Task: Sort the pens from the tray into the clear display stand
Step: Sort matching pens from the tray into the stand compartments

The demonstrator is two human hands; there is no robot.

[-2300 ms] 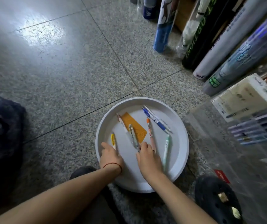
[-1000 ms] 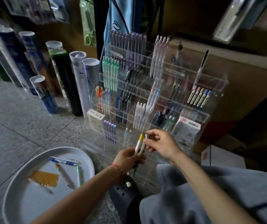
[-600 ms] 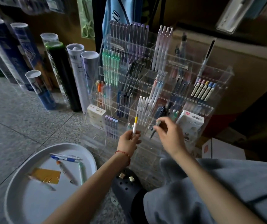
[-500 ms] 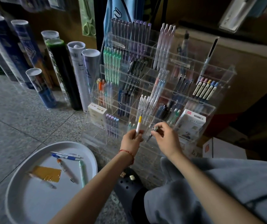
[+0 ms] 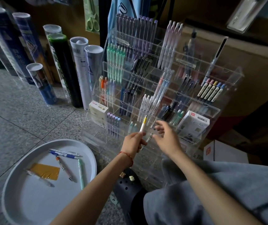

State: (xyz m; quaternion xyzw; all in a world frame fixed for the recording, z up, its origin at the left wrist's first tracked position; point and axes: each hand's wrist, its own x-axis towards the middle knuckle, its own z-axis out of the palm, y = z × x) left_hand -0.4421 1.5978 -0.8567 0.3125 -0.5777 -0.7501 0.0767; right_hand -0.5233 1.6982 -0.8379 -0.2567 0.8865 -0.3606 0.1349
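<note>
The clear display stand (image 5: 193,101) rises in front of me, its tiers packed with pens. My left hand (image 5: 133,142) pinches a white pen with a yellow top (image 5: 143,125), upright before the stand's lowest tiers. Just to its right, my right hand (image 5: 166,138) hovers with fingers spread and holds nothing. A grey pen (image 5: 148,139) shows between the two hands; I cannot tell what supports it. On the floor at lower left, the round white tray (image 5: 8,184) holds two blue pens (image 5: 65,154), an orange-topped pen (image 5: 64,168), a green pen (image 5: 81,173), a clear pen (image 5: 40,177) and a yellow card (image 5: 44,171).
Tall printed tubes (image 5: 65,69) stand on the stone floor left of the stand. White boxes (image 5: 195,125) sit in its lower tiers. A black clog (image 5: 128,189) and my grey trouser leg (image 5: 219,197) fill the lower right. A white carton (image 5: 224,153) lies beyond.
My view swung from the tray up to the stand. My right hand, which pinched a grey pen half a second ago, has spread its fingers. The left hand keeps the yellow-topped pen.
</note>
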